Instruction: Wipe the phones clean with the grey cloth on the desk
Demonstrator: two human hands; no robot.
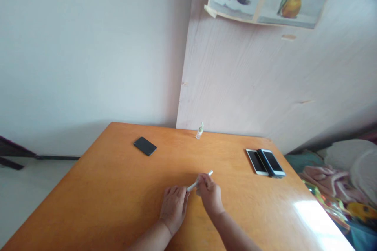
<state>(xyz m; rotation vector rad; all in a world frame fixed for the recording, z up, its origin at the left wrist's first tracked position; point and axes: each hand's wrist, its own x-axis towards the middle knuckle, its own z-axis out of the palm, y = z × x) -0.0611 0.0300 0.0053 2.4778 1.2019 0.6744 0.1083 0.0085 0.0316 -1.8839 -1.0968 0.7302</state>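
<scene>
My right hand (210, 195) is closed around a slim white pen-like stick (193, 186), whose far tip pokes out above the fingers. The stick slants down to the left, and its lower end meets the fingers of my left hand (173, 207). That hand is low over the wooden table (123, 196), its fingers bent together around the lower end. A small pale patch shows below my right fingers; I cannot make out what it is.
A dark phone (145, 146) lies at the back left. A small clear spray bottle (199, 131) stands upright by the wall. At the right lie a white phone (257, 162) and another phone (273, 162) side by side. Cloths (326, 180) are piled beyond the right edge.
</scene>
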